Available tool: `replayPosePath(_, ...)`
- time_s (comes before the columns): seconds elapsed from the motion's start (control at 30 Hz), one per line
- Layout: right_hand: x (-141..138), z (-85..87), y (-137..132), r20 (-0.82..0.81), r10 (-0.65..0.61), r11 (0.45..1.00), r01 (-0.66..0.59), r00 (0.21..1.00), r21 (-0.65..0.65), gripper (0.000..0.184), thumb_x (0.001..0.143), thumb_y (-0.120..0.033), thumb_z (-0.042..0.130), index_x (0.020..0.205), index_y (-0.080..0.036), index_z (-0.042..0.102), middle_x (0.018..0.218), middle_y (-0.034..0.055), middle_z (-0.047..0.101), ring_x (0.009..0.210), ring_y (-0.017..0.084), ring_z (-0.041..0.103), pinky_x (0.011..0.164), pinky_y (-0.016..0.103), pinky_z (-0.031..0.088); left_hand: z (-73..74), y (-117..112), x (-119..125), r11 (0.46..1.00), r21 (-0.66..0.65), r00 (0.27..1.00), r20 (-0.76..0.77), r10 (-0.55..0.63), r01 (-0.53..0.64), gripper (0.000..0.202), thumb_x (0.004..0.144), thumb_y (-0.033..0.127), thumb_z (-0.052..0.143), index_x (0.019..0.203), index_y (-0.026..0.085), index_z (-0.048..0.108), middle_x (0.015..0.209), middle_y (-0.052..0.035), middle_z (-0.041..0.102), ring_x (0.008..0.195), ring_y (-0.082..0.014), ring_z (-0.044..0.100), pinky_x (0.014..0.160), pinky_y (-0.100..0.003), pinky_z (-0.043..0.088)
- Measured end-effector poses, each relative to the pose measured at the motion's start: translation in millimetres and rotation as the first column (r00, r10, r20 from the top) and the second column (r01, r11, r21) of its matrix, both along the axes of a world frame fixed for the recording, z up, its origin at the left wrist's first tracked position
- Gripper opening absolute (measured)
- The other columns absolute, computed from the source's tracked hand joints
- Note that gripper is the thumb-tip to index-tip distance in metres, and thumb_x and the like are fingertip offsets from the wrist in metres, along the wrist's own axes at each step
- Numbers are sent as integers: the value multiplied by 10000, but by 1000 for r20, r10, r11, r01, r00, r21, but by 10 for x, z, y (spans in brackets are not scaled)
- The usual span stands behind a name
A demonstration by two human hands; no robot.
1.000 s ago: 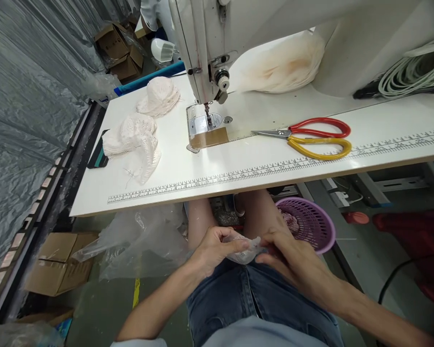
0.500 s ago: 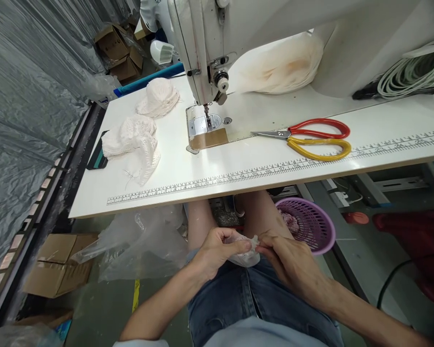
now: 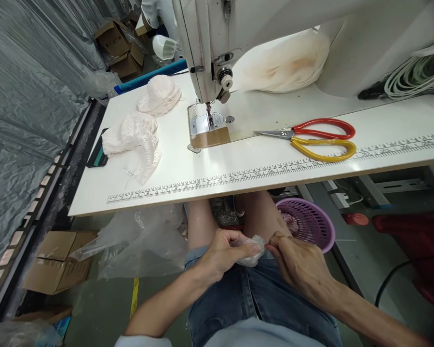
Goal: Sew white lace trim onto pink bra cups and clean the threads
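Note:
Over my lap, my left hand [image 3: 226, 253] is closed on a small bundle of whitish, sheer-looking fabric [image 3: 252, 258], its thumb pressed on top. Just right of the bundle, my right hand [image 3: 296, 258] has its thumb and fingertips pinched together; what sits between them is too small to make out. Above my hands stands the table [image 3: 181, 168] with a printed ruler along its front edge. White lacy fabric pieces [image 3: 133, 142] lie at its left, with a stack of white lacy cups [image 3: 159, 95] behind them.
A sewing machine [image 3: 206, 62] stands over the table. Scissors with red and yellow handles [image 3: 311, 139] lie to its right. Beneath the table are a purple basket [image 3: 327, 226] at right, plastic sheeting [image 3: 141, 246] and a cardboard box [image 3: 58, 262] at left.
My right hand has moved a little to the right, away from the fabric bundle. The bundle now shows more of its crumpled top in my left hand. The view has shifted slightly.

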State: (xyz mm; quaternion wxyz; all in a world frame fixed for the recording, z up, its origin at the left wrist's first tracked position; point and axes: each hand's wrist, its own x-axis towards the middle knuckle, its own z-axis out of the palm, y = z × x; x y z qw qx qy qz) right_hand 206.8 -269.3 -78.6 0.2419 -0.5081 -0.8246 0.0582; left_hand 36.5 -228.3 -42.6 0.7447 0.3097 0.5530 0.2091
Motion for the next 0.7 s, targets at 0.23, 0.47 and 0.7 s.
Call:
replayPosePath(0.23,625,-393,106,83,-292,952,298,953,-73,236,955,-255,319,771,-205,458,449,-7,491,330,149,433,379,246,187,-9,46,-19,993,67,995,-17,100,-98,424,465,454,847,560,109,618,542,9,564,526,-77,465,530,-204,336)
replayPosePath(0.47,1368,-594,41,71,-194,972,201,979,-122,430,943,-380,332,565,-231,471,528,56,565,384,174,507,398,281,280,-23,81,-84,992,-69,993,49,111,-107,433,420,412,876,586,101,624,542,17,561,508,-61,454,515,-187,310)
replayPosePath(0.7,733,-136,135,-206,-8,904,-81,978,-421,244,932,-340,438,1145,-254,519,1074,84,636,985,267,598,809,398,469,-64,41,-92,999,-4,996,75,50,-50,384,484,396,861,562,110,616,529,34,510,521,-60,429,532,-189,300)
